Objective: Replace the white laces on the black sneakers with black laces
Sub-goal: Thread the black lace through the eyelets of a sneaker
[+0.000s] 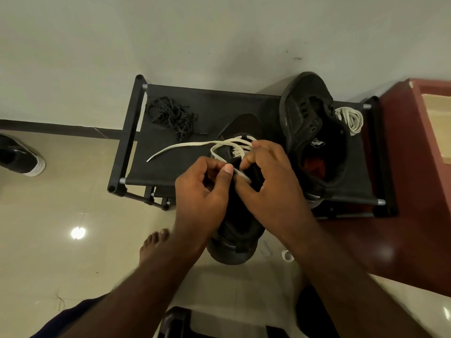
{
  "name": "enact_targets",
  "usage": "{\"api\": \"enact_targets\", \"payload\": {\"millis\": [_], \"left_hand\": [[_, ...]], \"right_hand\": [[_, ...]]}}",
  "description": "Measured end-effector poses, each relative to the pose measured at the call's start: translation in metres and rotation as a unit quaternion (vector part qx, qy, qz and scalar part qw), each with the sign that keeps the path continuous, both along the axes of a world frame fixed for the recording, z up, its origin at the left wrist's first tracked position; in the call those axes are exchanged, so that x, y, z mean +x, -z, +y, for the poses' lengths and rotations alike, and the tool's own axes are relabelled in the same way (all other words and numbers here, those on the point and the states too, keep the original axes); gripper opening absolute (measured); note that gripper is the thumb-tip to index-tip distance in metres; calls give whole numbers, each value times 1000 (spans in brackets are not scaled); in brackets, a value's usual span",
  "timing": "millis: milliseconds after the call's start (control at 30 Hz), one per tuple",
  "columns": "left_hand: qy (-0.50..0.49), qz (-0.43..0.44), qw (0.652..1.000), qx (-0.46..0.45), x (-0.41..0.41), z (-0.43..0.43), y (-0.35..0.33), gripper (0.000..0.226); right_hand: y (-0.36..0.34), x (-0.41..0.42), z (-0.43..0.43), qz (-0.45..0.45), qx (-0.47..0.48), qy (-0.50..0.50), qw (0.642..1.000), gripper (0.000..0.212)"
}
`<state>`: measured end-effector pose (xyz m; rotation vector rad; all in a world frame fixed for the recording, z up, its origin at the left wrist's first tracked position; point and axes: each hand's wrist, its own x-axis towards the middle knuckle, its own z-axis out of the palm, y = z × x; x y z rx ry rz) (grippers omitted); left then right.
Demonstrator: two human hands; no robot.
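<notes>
A black sneaker [240, 128] lies on the black fabric rack [170, 167], its heel hanging over the front edge. A white lace [180, 146] is partly threaded in it, with one end trailing left. My left hand [202, 191] pinches the lace between thumb and fingers. My right hand [266, 174] holds the lace loops over the tongue. The second black sneaker [310, 118] lies on its side at the right, with no lace in it. A loose white lace [349, 119] is bundled behind it. The black laces [172, 115] sit in a pile at the rack's back left.
A dark red cabinet [415, 191] stands against the rack's right side. Another black shoe with a white sole [19, 157] lies on the tiled floor at far left. My bare foot [152, 242] is on the floor below the rack. A small white object [287, 255] lies near it.
</notes>
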<state>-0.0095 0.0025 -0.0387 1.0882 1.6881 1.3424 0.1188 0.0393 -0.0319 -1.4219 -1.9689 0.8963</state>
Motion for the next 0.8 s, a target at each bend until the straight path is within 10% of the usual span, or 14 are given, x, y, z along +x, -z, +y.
{"api": "enact_targets", "payload": {"millis": [800], "left_hand": [[31,49,997,-53,-6,5,-6,10]], "right_hand": [[3,4,-2,-39,60,-15,997,18]]}}
